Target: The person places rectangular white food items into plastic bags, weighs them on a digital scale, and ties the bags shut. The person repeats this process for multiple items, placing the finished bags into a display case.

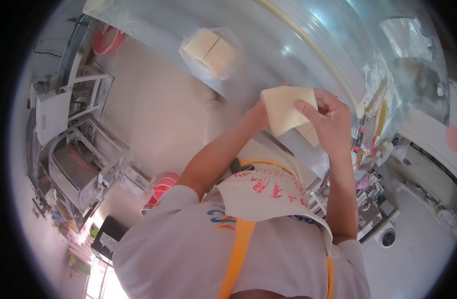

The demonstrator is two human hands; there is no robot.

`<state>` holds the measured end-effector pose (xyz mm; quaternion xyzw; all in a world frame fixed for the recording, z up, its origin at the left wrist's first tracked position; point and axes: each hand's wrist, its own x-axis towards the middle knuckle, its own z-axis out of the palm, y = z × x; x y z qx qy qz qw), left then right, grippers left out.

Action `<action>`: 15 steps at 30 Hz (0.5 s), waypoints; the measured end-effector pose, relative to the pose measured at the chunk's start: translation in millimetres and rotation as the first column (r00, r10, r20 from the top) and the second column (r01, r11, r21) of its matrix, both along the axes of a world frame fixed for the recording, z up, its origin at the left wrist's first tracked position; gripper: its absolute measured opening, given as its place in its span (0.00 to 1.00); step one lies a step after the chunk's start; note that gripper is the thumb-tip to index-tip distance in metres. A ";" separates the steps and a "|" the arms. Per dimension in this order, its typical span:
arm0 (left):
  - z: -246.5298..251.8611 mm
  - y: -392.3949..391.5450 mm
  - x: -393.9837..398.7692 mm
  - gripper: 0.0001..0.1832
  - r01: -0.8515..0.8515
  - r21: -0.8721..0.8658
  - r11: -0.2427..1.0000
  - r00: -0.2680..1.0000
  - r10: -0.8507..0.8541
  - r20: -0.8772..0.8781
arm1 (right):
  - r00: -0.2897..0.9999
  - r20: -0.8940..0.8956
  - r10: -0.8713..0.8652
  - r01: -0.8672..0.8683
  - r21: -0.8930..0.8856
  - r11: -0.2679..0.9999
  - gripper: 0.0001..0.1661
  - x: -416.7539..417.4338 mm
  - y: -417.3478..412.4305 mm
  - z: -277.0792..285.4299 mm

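In front of my apron I hold up a thin stack of square, pale yellow sheets (288, 108) that look like dough wrappers. My right hand (335, 116) pinches their right edge, thumb on the near face and fingers behind. On the other side my left hand (264, 114) grips the left edge; most of its fingers are hidden behind the sheets. Below, partly covered by the held sheets and my right hand, more pale squares (310, 133) lie on the metal worktable (258, 48). Farther left on the table, two stacks of square wrappers (210, 50) sit side by side on clear plastic.
A brush (381, 117), a wooden stick (376, 95) and other tools lie on the floury right side. A clear plastic bag (407, 37) is at the far right. Metal machinery (75, 164) stands on the left, with pink basins (165, 185) on the floor.
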<state>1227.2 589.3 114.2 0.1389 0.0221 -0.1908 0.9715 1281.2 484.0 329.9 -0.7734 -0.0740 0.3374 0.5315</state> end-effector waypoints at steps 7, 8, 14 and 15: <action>-2.2 -4.0 -7.9 0.48 -0.067 -0.434 0.898 0.942 -0.086 -0.324 | 0.996 0.068 -0.052 0.066 -0.211 0.975 0.21 2.4 -37.9 -67.0; 8.7 0.9 -16.3 0.47 -0.103 -0.406 0.908 0.916 -0.073 -0.395 | 0.993 0.111 -0.025 0.059 -0.310 0.949 0.21 0.5 -43.8 -75.7; 19.7 5.4 -39.5 0.31 -0.155 0.136 0.979 0.923 0.193 -0.334 | 0.993 -0.080 -0.089 0.084 -0.058 0.995 0.21 9.7 -45.1 -112.6; 18.3 5.2 -41.9 0.28 -0.142 0.314 0.939 0.922 0.241 -0.302 | 0.995 -0.077 -0.069 0.063 -0.075 0.995 0.22 9.6 -48.3 -120.5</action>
